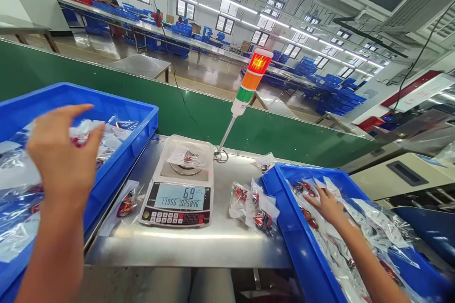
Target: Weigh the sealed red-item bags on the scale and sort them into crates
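Note:
My left hand (pixel 66 151) is raised above the left blue bin (pixel 122 104), thumb and fingers apart with nothing between them. Clear plastic bags with wires lie in that bin below it. My right hand (pixel 329 206) reaches into the right blue bin (pixel 302 246), its fingers spread and touching the bags of red and black wires (pixel 309 218) there. Between the bins stands a digital counting scale (pixel 177 203) reading 69. One clear bag (pixel 188 155) rests on its pan.
Left of the scale lies one bag of wires (pixel 127 201); several more bags (pixel 254 206) lie right of it on the metal table (pixel 227 248). A signal light (pixel 252 80) glows red behind the scale. A green partition (pixel 185 109) runs along the back; people sit beyond it.

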`<state>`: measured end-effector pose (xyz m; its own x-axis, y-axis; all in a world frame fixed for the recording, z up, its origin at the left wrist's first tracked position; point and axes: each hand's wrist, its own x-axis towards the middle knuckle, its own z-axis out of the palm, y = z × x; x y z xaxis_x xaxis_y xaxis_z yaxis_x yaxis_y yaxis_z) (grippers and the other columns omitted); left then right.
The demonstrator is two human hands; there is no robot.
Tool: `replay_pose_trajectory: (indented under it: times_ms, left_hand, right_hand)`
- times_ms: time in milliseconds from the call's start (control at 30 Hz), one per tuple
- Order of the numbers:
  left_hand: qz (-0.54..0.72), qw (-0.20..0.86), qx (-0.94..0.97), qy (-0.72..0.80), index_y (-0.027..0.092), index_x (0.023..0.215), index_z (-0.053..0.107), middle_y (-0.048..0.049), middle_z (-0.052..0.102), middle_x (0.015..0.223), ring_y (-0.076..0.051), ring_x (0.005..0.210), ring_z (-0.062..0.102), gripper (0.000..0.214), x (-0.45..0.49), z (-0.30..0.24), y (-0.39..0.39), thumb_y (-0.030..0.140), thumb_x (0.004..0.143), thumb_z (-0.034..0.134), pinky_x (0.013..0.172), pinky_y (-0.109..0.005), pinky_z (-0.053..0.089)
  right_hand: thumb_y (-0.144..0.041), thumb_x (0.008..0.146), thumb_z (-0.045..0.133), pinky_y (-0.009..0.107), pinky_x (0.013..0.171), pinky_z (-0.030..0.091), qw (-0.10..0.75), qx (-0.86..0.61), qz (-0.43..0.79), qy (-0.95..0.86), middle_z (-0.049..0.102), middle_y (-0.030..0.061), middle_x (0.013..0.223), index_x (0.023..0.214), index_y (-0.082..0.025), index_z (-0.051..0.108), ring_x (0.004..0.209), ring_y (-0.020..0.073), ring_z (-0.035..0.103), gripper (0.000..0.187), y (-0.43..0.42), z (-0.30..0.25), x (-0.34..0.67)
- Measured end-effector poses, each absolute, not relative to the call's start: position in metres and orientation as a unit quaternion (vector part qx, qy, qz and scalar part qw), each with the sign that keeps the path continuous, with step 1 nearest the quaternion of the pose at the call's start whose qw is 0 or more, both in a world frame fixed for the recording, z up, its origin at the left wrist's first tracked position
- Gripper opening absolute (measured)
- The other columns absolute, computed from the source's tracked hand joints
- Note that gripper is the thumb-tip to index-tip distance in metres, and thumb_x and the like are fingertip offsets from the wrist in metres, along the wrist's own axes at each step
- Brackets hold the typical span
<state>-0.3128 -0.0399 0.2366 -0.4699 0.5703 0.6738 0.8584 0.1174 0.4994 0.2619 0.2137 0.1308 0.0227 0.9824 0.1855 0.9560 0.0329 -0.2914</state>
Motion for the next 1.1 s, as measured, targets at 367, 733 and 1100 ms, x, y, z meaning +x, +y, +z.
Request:
replay_pose_trajectory:
  times_ms: [367,733,1100]
  left_hand:
    - [-0.479,0.082,-0.585,-0.649,0.024,0.103,0.068,-0.0042,0.073,0.112,-0.023,0.112,0.067,0.019,-0.235,0.206,-0.011,0.032,0.1,0.051,0.103,-0.042,0.053]
    - [-0.424,0.025,-0.652,-0.628,0.024,0.113,0.068,-0.0069,0.072,0.122,-0.028,0.124,0.06,0.025,-0.236,0.199,-0.001,0.038,0.1,0.052,0.11,-0.048,0.049]
    - [-0.432,0.054,-0.593,-0.678,0.023,0.093,0.073,-0.0062,0.079,0.098,-0.027,0.095,0.073,0.026,-0.246,0.19,0.029,0.033,0.096,0.05,0.094,-0.045,0.058]
  right_hand:
    - [-0.058,0.075,0.044,0.054,0.073,0.055,0.149,-0.727,0.014,-0.67,0.078,0.0135,0.077,0.097,-0.025,0.075,0.084,0.0431,0.074,0.051,0.211,0.092,0.323]
    - [-0.067,0.085,0.042,0.065,0.102,0.047,0.323,-0.756,-0.016,-0.569,0.076,0.0175,0.081,0.103,-0.041,0.075,0.113,0.0447,0.068,0.045,0.143,0.208,0.279]
    - [-0.06,0.077,0.069,0.058,0.092,0.061,0.44,-0.507,0.346,-0.655,0.081,0.0083,0.095,0.093,-0.03,0.075,0.091,0.0354,0.077,0.034,0.126,0.232,0.101]
